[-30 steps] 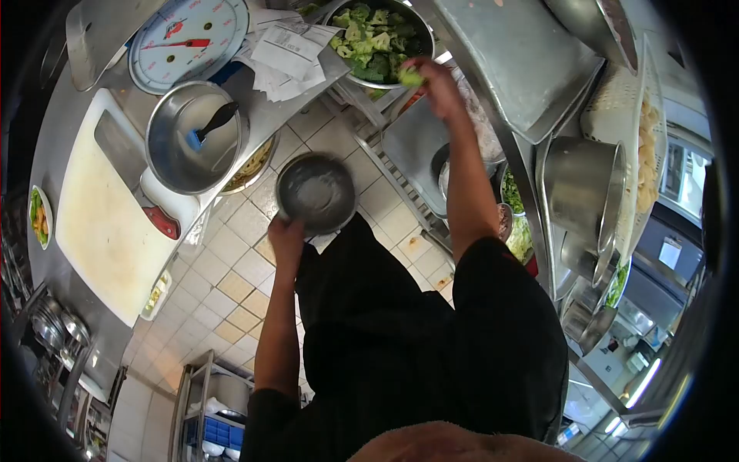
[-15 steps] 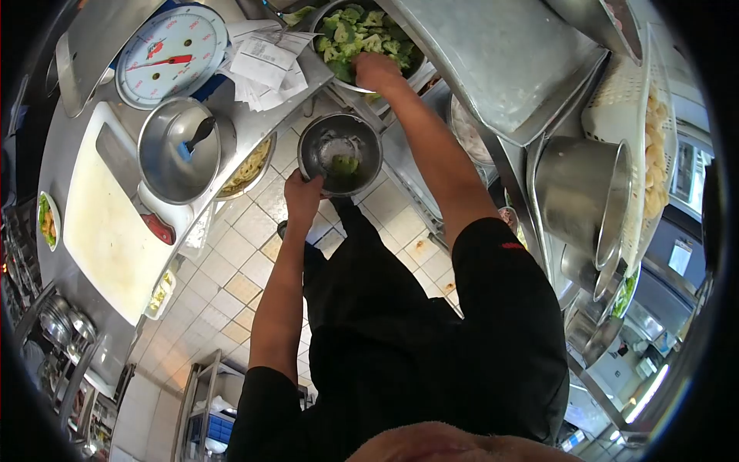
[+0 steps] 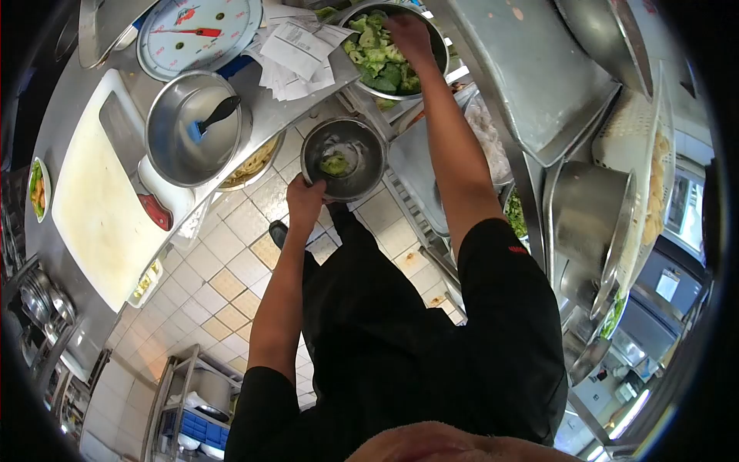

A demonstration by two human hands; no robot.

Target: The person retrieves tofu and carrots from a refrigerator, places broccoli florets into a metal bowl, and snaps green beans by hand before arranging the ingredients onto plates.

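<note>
My left hand (image 3: 305,203) grips the near-left rim of a small metal bowl (image 3: 367,179), thumb over the edge. Inside that bowl lie a piece of green leafy vegetable (image 3: 334,163) and some whitish residue. Farther ahead, a larger metal bowl (image 3: 444,48) is heaped with chopped leafy greens (image 3: 372,48). My right hand (image 3: 412,40) reaches into its right side, over the greens. Its fingers are dim and partly hidden, so whether they hold a leaf cannot be made out.
On the left counter stand a dial scale (image 3: 196,58), paper slips (image 3: 296,48), a steel pot (image 3: 165,165) with a blue-tipped brush (image 3: 215,117), a cutting board (image 3: 92,208) and a red-handled tool (image 3: 155,211). Metal trays (image 3: 539,100) and a large pot (image 3: 589,208) crowd the right.
My right hand has shifted from the near middle of the greens to the bowl's right side. The green piece in the small bowl lies farther left. My left hand keeps its grip.
</note>
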